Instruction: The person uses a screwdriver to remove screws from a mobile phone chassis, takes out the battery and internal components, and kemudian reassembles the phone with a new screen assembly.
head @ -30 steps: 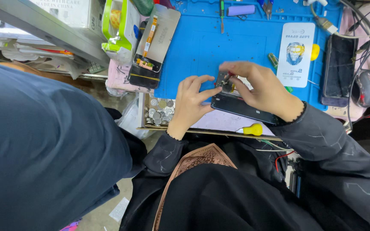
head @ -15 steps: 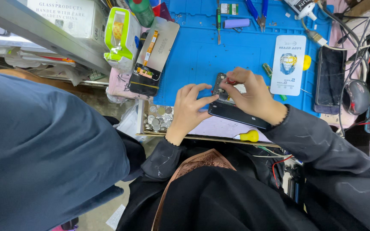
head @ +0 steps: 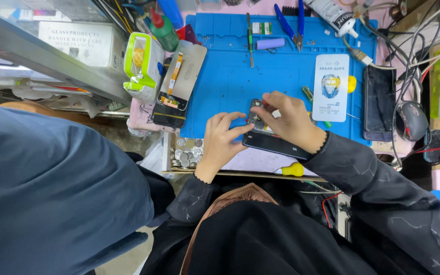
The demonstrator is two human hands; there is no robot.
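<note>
A dark opened phone (head: 273,144) lies on the near edge of the blue work mat (head: 230,76). My left hand (head: 221,140) grips its left end, fingers pressed against the small exposed part at the top. My right hand (head: 289,121) rests over the phone, fingertips pinched on that same part (head: 256,109); whether it holds a small tool there is hidden. Both sleeves are black.
A person in a blue garment (head: 52,193) stands close at left. Coins fill a small tray (head: 185,152). A yellow-handled tool (head: 294,169), a screen assembly (head: 176,84), blue pliers (head: 291,23), a screwdriver (head: 249,38), a white package (head: 330,87), another phone (head: 379,102) and a mouse (head: 412,119) surround the mat.
The view has shifted, so the bench sits lower in the frame. Both hands stay on the phone with only small finger movements at its top end.
</note>
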